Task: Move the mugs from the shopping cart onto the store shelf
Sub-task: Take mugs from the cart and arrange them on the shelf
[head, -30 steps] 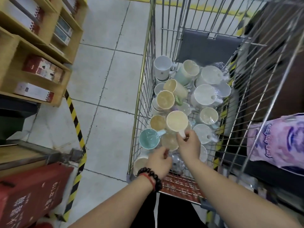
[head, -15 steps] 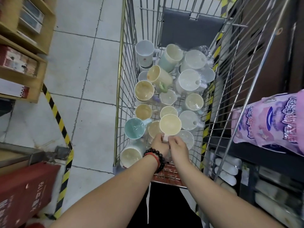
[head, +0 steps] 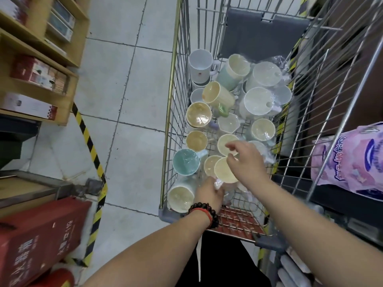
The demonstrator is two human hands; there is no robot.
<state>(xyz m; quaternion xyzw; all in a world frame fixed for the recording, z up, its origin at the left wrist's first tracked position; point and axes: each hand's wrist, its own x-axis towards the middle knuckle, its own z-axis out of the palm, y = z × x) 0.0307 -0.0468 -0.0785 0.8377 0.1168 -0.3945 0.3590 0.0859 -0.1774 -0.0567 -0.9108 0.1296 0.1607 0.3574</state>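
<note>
Down in the near end of the shopping cart [head: 165, 141], both hands are among the mugs. The left hand [head: 209, 193], with a dark bead bracelet [head: 204, 212] at its wrist, has its fingers curled around the crinkled clear plastic at the base of a cream mug [head: 224, 169], whose mouth faces up just beyond those fingertips. The right hand [head: 246, 162] hangs over the same mug's far rim with fingers loosely spread and slightly bent; whether they touch the rim or the wrap is not clear, and it grips nothing that I can make out.

Crowding the fingers on every side are other mugs: a smaller cream mug [head: 210, 164] touching the held one on its left, a teal mug [head: 186, 161] further left against the wire wall, a pale mug lying on its side [head: 180, 198] just left of the left hand, and another cream mug [head: 226, 143] directly beyond the right fingertips. Further off, past both hands, wrapped white and cream mugs are heaped up to the grey flap [head: 261, 36] at the cart's far end.

Well left of the hands, across a tiled floor, wooden shelves [head: 68, 83] hold boxes; yellow-black tape [head: 87, 139] runs along the floor. Right of the cart sits a pink printed package [head: 350, 160].
</note>
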